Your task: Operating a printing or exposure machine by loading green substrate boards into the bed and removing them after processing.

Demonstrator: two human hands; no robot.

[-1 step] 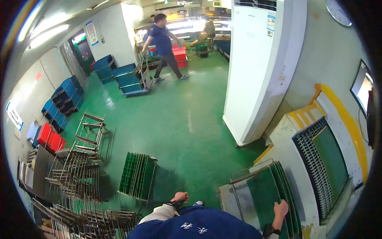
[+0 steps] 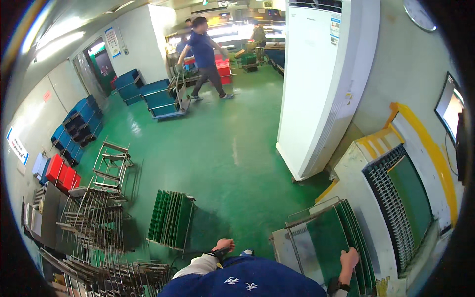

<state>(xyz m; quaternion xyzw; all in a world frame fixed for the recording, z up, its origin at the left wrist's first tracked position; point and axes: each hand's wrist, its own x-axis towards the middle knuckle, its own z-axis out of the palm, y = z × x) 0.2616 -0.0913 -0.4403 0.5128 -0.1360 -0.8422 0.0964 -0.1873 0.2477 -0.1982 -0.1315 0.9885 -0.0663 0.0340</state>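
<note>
My left hand [image 2: 225, 244] hangs in front of my body with its fingers curled in, and nothing shows in it. To its left a wire rack [image 2: 186, 244] with several upright green panels [image 2: 167, 220] stands on the floor. My right hand [image 2: 350, 259] is closed, over the large green panels [image 2: 325, 236] in a metal rack [image 2: 292, 247] at the lower right. Whether its fingers pinch a panel edge or anything else, I cannot make out.
Bare metal racks [image 2: 94, 215] crowd the left side. A tall white air conditioner [image 2: 316, 94] rises right of centre, near a machine with a slatted opening [image 2: 396, 213]. Farther off, a person [image 2: 203, 52] walks beside a cart of blue bins [image 2: 159, 96] on the green floor [image 2: 232, 133].
</note>
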